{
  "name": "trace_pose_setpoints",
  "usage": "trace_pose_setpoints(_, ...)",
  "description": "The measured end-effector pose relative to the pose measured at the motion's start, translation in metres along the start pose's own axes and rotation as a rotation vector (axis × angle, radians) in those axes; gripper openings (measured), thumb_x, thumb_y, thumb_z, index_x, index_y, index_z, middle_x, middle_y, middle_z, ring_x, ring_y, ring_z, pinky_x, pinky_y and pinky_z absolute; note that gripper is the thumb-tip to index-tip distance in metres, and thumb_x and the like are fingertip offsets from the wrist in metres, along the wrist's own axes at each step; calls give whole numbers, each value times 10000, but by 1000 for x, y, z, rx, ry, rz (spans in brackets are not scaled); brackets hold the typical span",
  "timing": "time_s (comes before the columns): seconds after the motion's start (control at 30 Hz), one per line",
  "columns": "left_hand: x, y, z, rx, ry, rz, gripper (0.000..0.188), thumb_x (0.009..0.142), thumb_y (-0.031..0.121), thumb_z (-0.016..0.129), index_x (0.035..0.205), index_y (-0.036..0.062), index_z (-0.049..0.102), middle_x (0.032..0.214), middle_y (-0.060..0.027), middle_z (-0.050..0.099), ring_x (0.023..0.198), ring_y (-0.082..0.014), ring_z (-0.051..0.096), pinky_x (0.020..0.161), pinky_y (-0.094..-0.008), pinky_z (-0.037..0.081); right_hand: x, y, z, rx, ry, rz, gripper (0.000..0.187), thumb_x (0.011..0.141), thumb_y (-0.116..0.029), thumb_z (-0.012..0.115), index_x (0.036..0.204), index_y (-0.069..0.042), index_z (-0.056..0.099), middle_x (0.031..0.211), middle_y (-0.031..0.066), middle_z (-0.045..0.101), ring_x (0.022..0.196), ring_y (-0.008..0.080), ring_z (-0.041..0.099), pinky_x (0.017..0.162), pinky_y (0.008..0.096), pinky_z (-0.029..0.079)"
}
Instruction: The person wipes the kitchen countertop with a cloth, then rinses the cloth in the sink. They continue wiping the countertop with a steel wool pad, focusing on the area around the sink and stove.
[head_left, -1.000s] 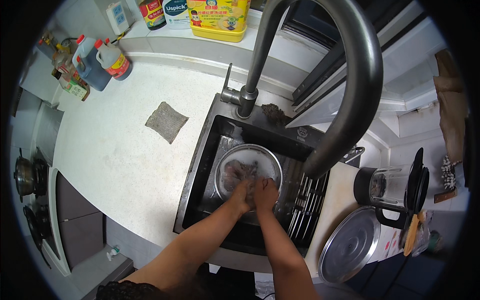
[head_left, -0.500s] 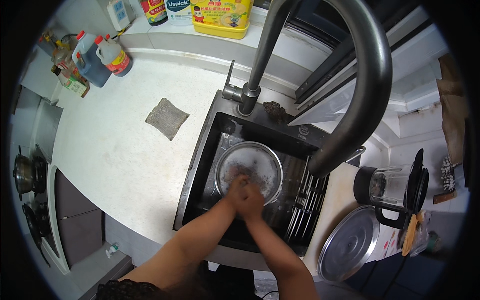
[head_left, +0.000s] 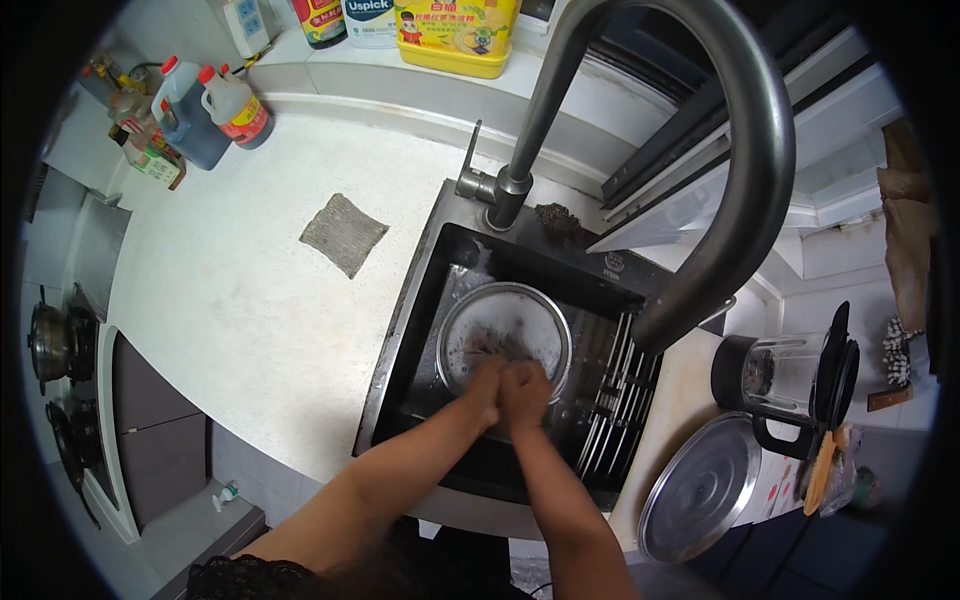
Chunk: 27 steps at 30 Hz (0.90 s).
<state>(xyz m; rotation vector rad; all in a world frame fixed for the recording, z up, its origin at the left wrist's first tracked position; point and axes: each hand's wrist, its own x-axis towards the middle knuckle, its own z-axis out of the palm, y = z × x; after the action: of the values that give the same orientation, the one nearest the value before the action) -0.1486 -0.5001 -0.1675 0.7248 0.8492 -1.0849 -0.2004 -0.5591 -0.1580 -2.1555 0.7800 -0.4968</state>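
In the dark sink stands a round metal pot with a pale inside. Small dark bits are scattered in it, thickest just beyond my fingers. Over the pot's near rim my left hand and my right hand are pressed side by side. My right hand is curled closed like a fist. The fingers of my left hand look bent in against it, partly hidden and a little blurred. Whatever lies between the hands, if anything, cannot be made out.
A tall grey faucet arches over the sink's right side, above a metal rack. On the right are a round lid and a blender jug. A grey cloth lies on the white counter. Bottles stand far left.
My right hand has shifted right and turned into a fist beside my left hand; earlier the two were overlapped nearer the pot's middle. The whole view has moved slightly.
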Motion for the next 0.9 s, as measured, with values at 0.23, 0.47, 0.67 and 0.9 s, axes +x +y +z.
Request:
trace_pose_setpoints(0.23,38,17,-50,-186,-268,-85,285,889,383,567,996,129,640,967,-92,661,867,-259,643,798,-411,539,-4,-49,-4,201,-134,-345,161,804,-204,638,748,-58,596,704,156,615,671,388,613,629,463,507)
trace_pose_setpoints(0.47,-9,16,-18,58,53,-94,492,887,476,531,1159,72,597,1209,-146,606,1117,-290,576,1024,-490,415,27,37,12,-319,-84,434,258,865,-295,643,852,-38,649,883,231,676,809,418,655,716,489,531)
trace_pose_setpoints(0.67,-40,50,8,46,230,-169,643,966,522,415,1420,66,423,1388,-202,482,1270,-351,458,1120,-498,299,-5,99,35,-444,-562,-65,460,804,-403,730,1015,-2,651,1030,228,670,1033,388,614,808,474,493)
trace_pose_setpoints(0.9,44,28,-34,-146,17,-134,566,991,539,365,1261,78,551,1284,-162,573,1152,-364,546,1011,-527,422,9,-49,-60,570,-595,820,302,780,-193,651,1008,5,669,1015,143,686,917,295,666,738,364,515)
